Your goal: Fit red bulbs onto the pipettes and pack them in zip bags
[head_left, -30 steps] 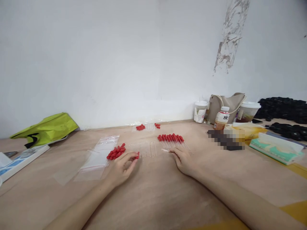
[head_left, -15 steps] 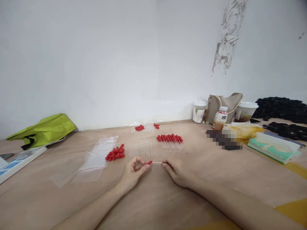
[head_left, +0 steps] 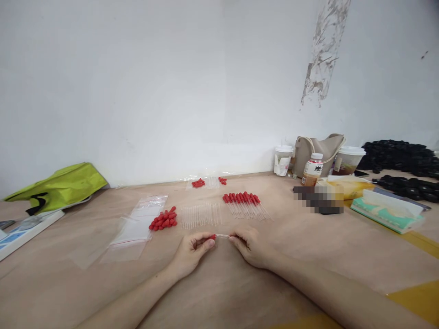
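Thin clear tube (head_left: 222,236) and a small red bulb (head_left: 213,237) lie end to end between the person's two bare hands, just above or on a brown tabletop (head_left: 212,292). The left hand (head_left: 191,251) pinches the red bulb between thumb and fingers, its tip poking out toward the other hand. The right hand (head_left: 252,246) pinches the far end of the tube, thumb against fingers. The tube's long axis runs nearly level from side to side, straight from one hand to the other, its left end at the bulb. Neither hand is clearly nearer; the two share the line from opposite ends. Whether the tube sits inside the bulb or only meets it is too small to tell.

Just beyond the gap between the hands, a row of loose clear tubes (head_left: 201,216) lies side by side, pointing away from the person. Beyond the left hand and to its left is a heap of red bulbs (head_left: 163,220), with flat clear plastic bags (head_left: 132,230) farther left. Beyond the right hand, red-topped tubes (head_left: 243,203) lie in a row, red ends away. Farthest off, near the wall, sit more small red pieces (head_left: 198,183).
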Motion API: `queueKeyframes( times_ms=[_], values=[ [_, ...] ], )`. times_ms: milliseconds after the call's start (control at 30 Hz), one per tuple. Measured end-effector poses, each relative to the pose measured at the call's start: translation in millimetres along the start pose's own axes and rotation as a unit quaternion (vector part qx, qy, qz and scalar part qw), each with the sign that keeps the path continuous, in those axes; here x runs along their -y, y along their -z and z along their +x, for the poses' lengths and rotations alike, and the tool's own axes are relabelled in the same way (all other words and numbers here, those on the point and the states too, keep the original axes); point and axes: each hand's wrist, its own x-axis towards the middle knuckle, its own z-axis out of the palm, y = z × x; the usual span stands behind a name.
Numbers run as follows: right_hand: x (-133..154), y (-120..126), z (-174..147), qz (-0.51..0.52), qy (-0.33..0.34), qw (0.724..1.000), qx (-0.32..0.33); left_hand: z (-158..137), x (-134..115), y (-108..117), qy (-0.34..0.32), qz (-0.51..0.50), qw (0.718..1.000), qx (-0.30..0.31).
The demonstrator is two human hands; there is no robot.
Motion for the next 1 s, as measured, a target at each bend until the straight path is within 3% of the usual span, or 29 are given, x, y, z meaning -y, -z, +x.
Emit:
queueKeyframes(
  times_ms=[267,467,1000],
  values=[
    [-2.1,10.9,2.5,-0.08,0.045,0.992,0.083,-5.2,-5.9,0.9,-0.081,0.171,0.982,-0.001],
    [-1.1,12.7,0.1,-0.176,0.085,0.979,0.065,-7.8,-13.8,-1.4,-0.101,0.239,0.965,0.029],
    [11.4,-1.3,1.8,-0.113,0.022,0.988,0.106,-9.4,-11.6,-1.5,-0.196,0.291,0.934,0.067]
  ],
)
